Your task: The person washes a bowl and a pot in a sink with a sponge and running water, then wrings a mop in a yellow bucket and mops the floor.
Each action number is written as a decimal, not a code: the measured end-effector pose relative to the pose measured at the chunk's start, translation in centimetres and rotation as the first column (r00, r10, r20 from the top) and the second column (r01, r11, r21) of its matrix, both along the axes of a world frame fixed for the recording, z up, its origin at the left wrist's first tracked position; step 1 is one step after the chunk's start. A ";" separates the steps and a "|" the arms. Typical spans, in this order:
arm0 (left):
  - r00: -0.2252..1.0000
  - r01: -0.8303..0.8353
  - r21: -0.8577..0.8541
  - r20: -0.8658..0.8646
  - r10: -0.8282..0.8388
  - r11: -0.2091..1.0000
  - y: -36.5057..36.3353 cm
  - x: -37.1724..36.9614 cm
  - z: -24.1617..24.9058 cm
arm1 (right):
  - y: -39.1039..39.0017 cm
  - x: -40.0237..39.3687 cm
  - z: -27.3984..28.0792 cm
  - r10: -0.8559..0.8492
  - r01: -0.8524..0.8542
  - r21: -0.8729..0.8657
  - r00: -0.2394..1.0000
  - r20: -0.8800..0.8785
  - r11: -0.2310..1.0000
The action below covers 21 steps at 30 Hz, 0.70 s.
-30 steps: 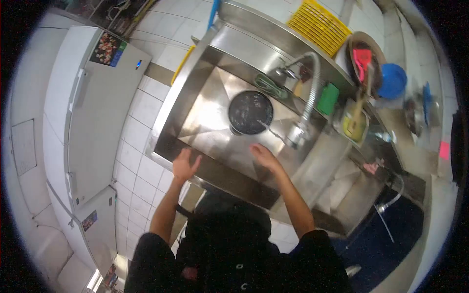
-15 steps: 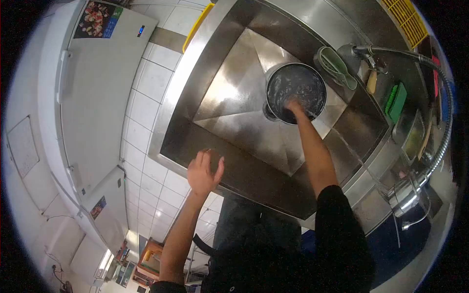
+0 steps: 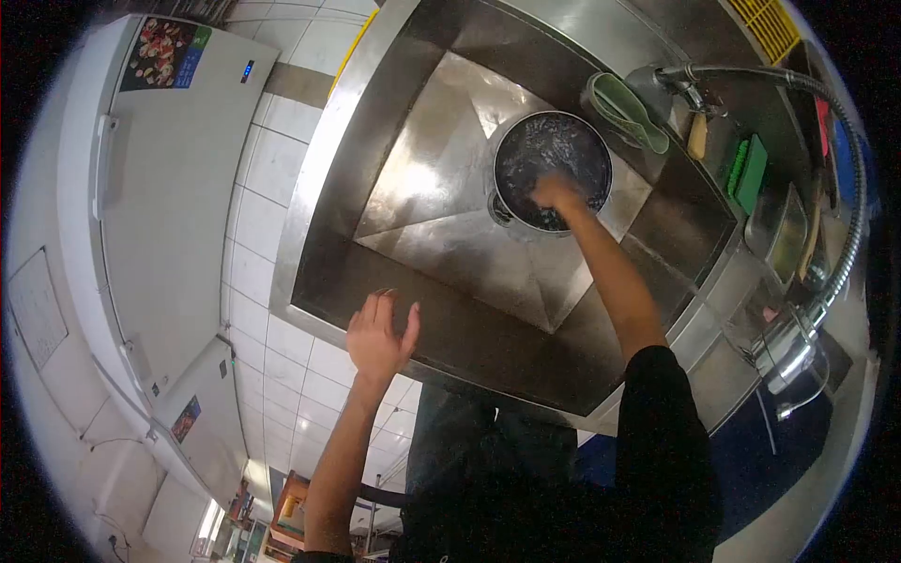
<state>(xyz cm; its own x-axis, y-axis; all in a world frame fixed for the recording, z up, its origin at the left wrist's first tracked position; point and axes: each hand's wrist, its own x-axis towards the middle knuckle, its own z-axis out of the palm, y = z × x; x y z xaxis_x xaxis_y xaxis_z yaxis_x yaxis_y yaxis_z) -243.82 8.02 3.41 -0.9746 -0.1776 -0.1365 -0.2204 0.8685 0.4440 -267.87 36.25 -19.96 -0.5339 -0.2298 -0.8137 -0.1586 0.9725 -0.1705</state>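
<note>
Sink [image 3: 418, 246]: big steel basin, fills the middle of the view.

White fridge [image 3: 178, 216] stands off left across the tiled floor [image 3: 258, 230], well apart from the work.

Steel hose [image 3: 857, 169] arches down the right side. Its spray head [image 3: 786, 355] hangs outside the basin, clear of both hands.

Dark round pot [image 3: 521, 155] sits mouth-up on the sink bottom, toward the back, wet and bubbly inside.

Step in hand, my read: right hand [image 3: 558, 193] is working the wet inside of the pot. Fingers are blurred, so can't tell whether that grip is closed on anything. Left hand [image 3: 379, 333] hovers by the near edge, grip wide, nothing in it, not bracing the pot. From this pose, the next move calls for keeping the pot from sliding; coming out means lifting over the rim.

Yellow basket [image 3: 768, 28] at the far right corner. Pale green bent item [image 3: 624, 113] near the pot's back right, the closest obstacle on that side. Green brush [image 3: 748, 174] further right, with a short wooden handle [image 3: 697, 136] between them. None of it blocks either arm.
</note>
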 end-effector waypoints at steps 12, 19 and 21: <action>0.998 0.006 -0.028 0.070 -0.004 1.000 0.0 0.1 0.0 | 0.7 -1.4 3.7 0.745 -0.559 0.493 0.488 -0.455 0.667; 0.999 0.006 -0.051 0.043 -0.004 0.999 -0.2 0.1 -0.2 | 3.8 0.5 8.0 0.717 -0.691 0.463 0.680 0.154 0.556; 1.000 -0.007 -0.040 0.023 0.008 0.999 -0.2 -0.1 -0.1 | 3.8 1.0 8.2 0.693 -0.666 0.426 0.711 0.114 0.613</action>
<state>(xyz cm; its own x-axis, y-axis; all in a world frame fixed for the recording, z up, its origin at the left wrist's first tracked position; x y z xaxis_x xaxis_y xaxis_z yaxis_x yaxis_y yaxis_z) -243.91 7.81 3.31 -0.9699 -0.1903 -0.1517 -0.2366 0.8838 0.4037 -266.89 40.02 -11.74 -0.4100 -0.2029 -0.8892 -0.7986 0.5508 0.2426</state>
